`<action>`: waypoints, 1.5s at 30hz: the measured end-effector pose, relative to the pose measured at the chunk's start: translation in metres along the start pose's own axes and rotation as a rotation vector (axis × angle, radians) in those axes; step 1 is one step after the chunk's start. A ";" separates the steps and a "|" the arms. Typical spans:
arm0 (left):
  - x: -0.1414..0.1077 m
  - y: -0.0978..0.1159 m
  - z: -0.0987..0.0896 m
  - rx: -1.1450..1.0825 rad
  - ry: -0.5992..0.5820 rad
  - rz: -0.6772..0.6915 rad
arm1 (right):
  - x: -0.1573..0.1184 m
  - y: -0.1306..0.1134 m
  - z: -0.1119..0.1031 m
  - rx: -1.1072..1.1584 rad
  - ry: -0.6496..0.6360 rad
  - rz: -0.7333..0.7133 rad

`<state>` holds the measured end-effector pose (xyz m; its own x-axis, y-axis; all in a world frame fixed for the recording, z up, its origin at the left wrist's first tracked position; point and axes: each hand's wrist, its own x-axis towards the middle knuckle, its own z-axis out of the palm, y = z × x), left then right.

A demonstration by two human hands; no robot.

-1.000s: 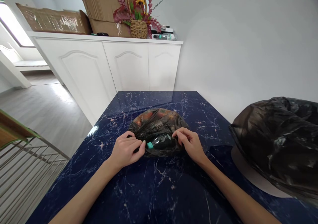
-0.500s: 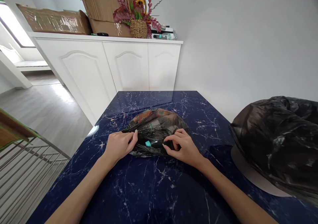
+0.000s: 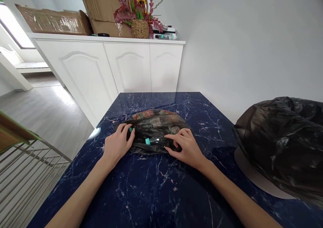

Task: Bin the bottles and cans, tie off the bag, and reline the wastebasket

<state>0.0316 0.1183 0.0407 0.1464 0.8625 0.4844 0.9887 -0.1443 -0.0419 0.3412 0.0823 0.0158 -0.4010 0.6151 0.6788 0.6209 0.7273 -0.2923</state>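
Note:
A thin black plastic bag (image 3: 148, 127) lies on the table with its opening toward me; orange and pale packaging shows through its far side. In the opening is a clear bottle (image 3: 155, 140) with a teal cap, lying sideways. My right hand (image 3: 185, 146) is closed on the bag's right edge, near the bottle's base, with thumb and forefinger slightly apart at the tips. At the bag's left edge, my left hand (image 3: 117, 145) curls its fingers over the plastic. A second teal cap (image 3: 130, 129) shows by its fingertips; what it belongs to is hidden.
A dark blue marble-patterned table (image 3: 161, 187) lies under my arms. On the right stands a bin (image 3: 257, 177) lined with a black bag (image 3: 280, 137). Behind is a white cabinet (image 3: 128, 64) with cardboard boxes (image 3: 54, 21) and a flower basket (image 3: 140, 28). A metal rack (image 3: 45, 160) stands left.
My left hand has moved left and slightly away from me, and the bag's opening is wider. A second teal cap now shows there. The bottle has shifted slightly left and away from me.

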 end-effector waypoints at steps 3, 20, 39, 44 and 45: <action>0.000 -0.002 0.002 -0.057 -0.041 0.006 | 0.000 0.000 0.000 -0.034 0.013 0.023; 0.001 -0.014 0.020 -0.300 -0.133 0.110 | -0.003 0.007 0.008 -0.075 0.081 0.335; 0.000 -0.004 0.000 -0.680 0.036 0.027 | -0.010 0.029 0.018 -0.078 0.104 0.429; 0.003 -0.001 -0.006 -0.824 0.221 -0.084 | -0.009 0.030 0.020 -0.078 0.100 0.434; 0.004 -0.001 -0.008 -0.857 0.271 -0.109 | -0.009 0.030 0.020 -0.076 0.103 0.438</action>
<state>0.0306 0.1180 0.0496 -0.0663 0.7643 0.6414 0.6169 -0.4738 0.6284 0.3499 0.1047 -0.0131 -0.0228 0.8236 0.5667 0.7666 0.3782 -0.5189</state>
